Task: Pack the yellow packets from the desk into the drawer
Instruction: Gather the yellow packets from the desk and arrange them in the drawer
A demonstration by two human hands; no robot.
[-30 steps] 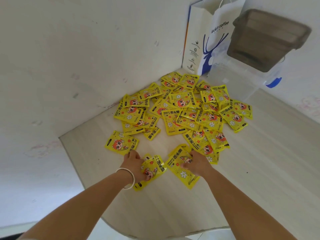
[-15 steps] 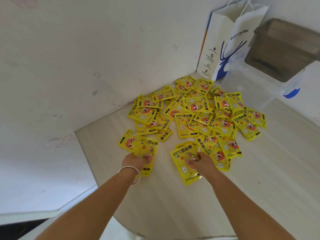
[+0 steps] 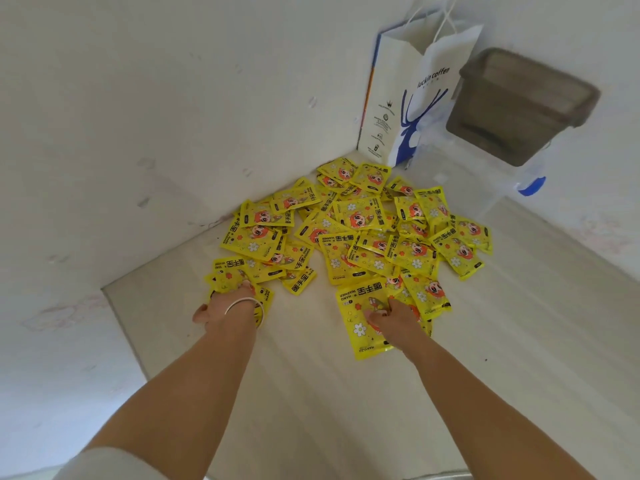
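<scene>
A pale wood table [image 3: 311,393] carries a heap of yellow packets [image 3: 360,233] toward its far corner, where a white paper bag [image 3: 408,98] stands.

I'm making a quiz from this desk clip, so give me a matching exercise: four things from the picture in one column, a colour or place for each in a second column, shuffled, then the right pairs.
Things:
1. packets
2. paper bag
3. bracelet
4. lidded box

Descriptions:
A. on the left wrist
B. white, with a blue deer, standing in the corner
C. yellow, heaped on the desk
D. grey-brown, right of the bag

Pairs: 1-C, 2-B, 3-A, 4-D
</scene>
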